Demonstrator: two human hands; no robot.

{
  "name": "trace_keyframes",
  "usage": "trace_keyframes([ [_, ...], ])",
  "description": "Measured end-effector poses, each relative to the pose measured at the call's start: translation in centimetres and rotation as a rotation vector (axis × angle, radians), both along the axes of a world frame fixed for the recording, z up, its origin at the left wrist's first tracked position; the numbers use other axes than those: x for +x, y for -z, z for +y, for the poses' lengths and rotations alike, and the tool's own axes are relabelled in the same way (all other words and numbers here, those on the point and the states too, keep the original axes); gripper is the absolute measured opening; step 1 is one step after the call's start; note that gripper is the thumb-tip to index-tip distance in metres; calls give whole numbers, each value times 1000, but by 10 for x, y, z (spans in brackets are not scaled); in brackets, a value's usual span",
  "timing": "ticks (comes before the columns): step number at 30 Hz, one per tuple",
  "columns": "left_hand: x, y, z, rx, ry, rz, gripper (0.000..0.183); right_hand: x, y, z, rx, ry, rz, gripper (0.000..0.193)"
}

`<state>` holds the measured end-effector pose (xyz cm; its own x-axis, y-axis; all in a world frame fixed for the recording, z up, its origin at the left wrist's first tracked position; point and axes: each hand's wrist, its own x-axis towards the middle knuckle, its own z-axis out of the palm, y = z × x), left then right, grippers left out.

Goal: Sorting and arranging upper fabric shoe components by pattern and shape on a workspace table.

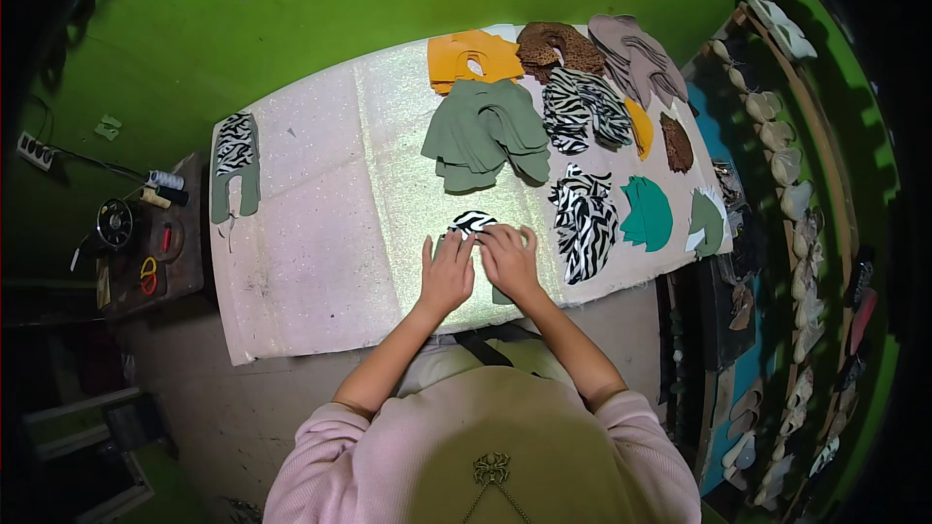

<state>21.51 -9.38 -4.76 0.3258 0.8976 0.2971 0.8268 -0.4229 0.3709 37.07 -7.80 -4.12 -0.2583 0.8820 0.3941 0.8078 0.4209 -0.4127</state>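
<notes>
Both my hands work at the near edge of the table point(301, 272), over a zebra-print fabric piece point(475, 221) laid on a sage-green cut piece point(501, 296). The fingers of my left hand point(449, 274) rest on the zebra print's near edge, stretched forward with the thumb apart. My right hand point(511, 262) lies beside it, fingers spread and tips on the same fabric. Much of the green piece is hidden under my hands. Just beyond sits a fanned stack of sage-green pieces point(466, 160); a zebra-print pile point(585, 233) lies to the right.
At the table's left end rests a joined zebra-and-green piece point(235, 150). Yellow pieces point(451, 56), leopard-print pieces point(544, 49), mauve pieces point(631, 53) and teal pieces point(646, 213) fill the far and right side. A sewing machine point(115, 221) stands left; shoe forms point(784, 167) line the right rack.
</notes>
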Motion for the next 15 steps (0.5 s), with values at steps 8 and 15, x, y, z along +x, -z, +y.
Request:
trace_keyframes([
  [8,6,-1,1,22,-22,109,45,18,4,-3,0,-76,-8,23],
  [15,7,4,-1,60,31,144,48,31,3,-7,21,-102,-60,25],
])
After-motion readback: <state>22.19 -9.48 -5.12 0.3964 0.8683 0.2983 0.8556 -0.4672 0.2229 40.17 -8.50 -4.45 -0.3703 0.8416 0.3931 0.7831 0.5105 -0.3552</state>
